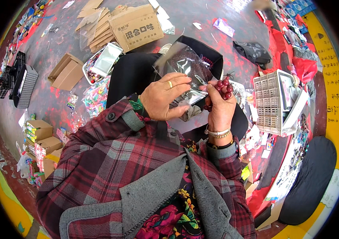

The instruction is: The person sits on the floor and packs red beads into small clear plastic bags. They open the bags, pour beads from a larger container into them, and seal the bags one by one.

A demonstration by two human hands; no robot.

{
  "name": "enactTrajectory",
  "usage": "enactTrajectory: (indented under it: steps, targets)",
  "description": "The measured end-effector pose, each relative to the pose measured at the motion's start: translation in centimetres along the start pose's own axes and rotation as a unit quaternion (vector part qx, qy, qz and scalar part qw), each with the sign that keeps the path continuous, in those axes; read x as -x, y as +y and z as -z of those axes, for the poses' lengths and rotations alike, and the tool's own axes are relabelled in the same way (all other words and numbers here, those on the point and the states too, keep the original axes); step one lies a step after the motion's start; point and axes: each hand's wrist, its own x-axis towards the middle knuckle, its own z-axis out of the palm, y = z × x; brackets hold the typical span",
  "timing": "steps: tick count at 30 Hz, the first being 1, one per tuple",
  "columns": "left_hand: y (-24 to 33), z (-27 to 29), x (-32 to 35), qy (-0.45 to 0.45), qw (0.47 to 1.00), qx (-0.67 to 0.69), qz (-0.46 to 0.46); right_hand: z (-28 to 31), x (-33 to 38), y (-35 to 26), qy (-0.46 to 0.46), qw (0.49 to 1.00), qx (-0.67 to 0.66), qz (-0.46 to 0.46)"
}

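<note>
My right hand point(220, 109) is closed around a string of dark red round beads point(224, 88), which looks like a bracelet with a dark tied end sticking up. Part of the string is hidden behind the fingers. Its fingertips meet the edge of a clear plastic bag point(191, 67). My left hand point(163, 97), with a gold ring, has its fingers stretched and the thumb apart, lying against the bag's near side. Behind the bag, between my knees, a black open container point(216, 57) holds more dark red beads. Grey cloth point(190, 112) shows below the bag.
A cardboard box point(136, 28) and flattened cartons lie ahead. To the left are an open brown box point(66, 71), a white basket point(88, 71) and coloured packets point(96, 97). A white crate point(268, 104) stands at right, near a black bag point(252, 52) and a black cushion-like thing point(311, 181).
</note>
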Motion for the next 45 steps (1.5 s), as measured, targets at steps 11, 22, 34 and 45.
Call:
enactTrajectory:
  steps: [11,22,34,45]
  targets:
    - [-0.1,-1.3,-1.5,0.009,0.991,-0.012,0.133,1.4,-0.5,1.7,-0.094,0.936,0.289,0.178]
    - [-0.8,-2.0,-0.2,-0.026,0.983,0.085,0.159,1.4,-0.8,0.4,-0.217,0.867,0.402,0.198]
    - [-1.5,-2.5,0.7,-0.011,0.963,0.136,0.234,1.4,-0.5,-0.3,-0.149,0.882,0.415,0.166]
    - [-1.4,-2.7,0.8,-0.044,0.902,0.233,0.361,1.3,-0.5,-0.3,-0.201,0.872,0.396,0.205]
